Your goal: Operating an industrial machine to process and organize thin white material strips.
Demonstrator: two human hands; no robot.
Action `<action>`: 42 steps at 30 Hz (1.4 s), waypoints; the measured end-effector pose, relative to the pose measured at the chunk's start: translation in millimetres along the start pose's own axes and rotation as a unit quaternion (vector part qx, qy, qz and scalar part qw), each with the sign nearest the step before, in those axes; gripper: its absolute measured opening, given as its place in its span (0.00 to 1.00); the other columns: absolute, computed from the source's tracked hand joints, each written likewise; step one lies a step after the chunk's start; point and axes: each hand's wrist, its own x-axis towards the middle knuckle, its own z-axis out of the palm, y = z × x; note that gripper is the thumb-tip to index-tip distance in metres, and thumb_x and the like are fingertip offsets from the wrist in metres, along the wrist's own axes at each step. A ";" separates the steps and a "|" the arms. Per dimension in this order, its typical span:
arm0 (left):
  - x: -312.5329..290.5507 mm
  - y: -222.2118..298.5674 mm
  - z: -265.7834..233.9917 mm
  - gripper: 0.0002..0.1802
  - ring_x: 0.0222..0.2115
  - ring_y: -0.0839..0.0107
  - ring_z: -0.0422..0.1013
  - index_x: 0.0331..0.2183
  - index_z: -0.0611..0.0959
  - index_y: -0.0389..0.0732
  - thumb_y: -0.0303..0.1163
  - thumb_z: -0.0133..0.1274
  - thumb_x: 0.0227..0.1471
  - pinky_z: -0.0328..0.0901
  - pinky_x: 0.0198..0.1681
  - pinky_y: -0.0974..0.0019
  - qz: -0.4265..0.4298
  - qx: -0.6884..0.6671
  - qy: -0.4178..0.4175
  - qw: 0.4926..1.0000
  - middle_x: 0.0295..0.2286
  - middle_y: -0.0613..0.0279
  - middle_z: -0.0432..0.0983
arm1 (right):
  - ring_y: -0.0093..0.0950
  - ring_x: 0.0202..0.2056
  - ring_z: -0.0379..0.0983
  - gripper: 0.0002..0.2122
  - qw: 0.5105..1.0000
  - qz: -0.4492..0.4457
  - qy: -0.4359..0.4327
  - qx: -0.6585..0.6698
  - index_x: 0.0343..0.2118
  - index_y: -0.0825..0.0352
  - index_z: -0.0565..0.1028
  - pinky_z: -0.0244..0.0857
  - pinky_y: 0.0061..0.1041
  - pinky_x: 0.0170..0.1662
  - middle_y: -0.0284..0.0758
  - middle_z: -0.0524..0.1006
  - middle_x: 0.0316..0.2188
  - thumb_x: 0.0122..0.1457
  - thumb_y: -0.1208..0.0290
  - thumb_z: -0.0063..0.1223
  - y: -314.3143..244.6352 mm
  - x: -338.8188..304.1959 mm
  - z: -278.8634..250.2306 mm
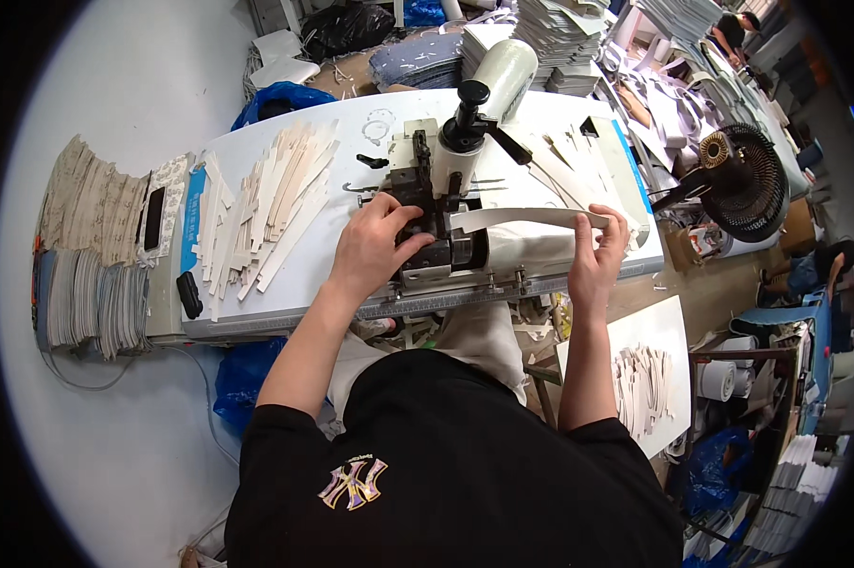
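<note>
My right hand [597,251] pinches the far end of a pale strip [522,218] between thumb and fingers. The strip runs leftward, gently bowed, to the head of a table-mounted machine [455,156], which resembles an industrial sewing machine. Its other end lies close to the machine's dark metal parts. My left hand [380,237] rests at the left side of those parts, thumb and index finger apart and touching the black mechanism [425,227]. No held object shows between them; some of its fingertips are hidden.
Loose pale strips [280,194] lie on the white table [342,213] at left, with more beyond my right hand. Stacked sheets [91,293] stand at far left. A black fan [739,185] is at right. A white board [673,331] below bears more strips.
</note>
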 end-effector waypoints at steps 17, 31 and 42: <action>-41.0 88.7 -6.6 0.34 0.29 0.74 0.74 0.64 0.72 0.30 0.50 0.31 0.79 0.72 0.36 0.68 -0.285 -0.734 -0.205 0.581 0.35 0.57 0.80 | 0.32 0.52 0.69 0.08 0.880 -0.389 -0.271 0.006 0.39 0.57 0.82 0.60 0.33 0.56 0.23 0.78 0.50 0.59 0.64 0.70 -93.9 -105.4 -13.6; -74.0 68.8 -12.9 0.27 0.24 0.79 0.68 0.57 0.77 0.31 0.47 0.40 0.77 0.66 0.30 0.74 -0.333 -0.770 -0.135 0.527 0.31 0.60 0.77 | 0.41 0.59 0.66 0.17 0.954 -0.103 -0.255 0.117 0.51 0.64 0.78 0.58 0.40 0.64 0.41 0.73 0.61 0.60 0.71 0.66 -80.2 -90.9 0.4; -83.8 58.8 0.1 0.21 0.23 0.77 0.73 0.39 0.82 0.39 0.48 0.52 0.73 0.70 0.30 0.71 -0.487 -0.526 -0.071 0.693 0.23 0.66 0.77 | 0.39 0.63 0.64 0.15 0.946 -0.039 -0.299 0.121 0.52 0.64 0.77 0.57 0.39 0.66 0.43 0.70 0.64 0.64 0.72 0.63 -62.1 -102.9 6.5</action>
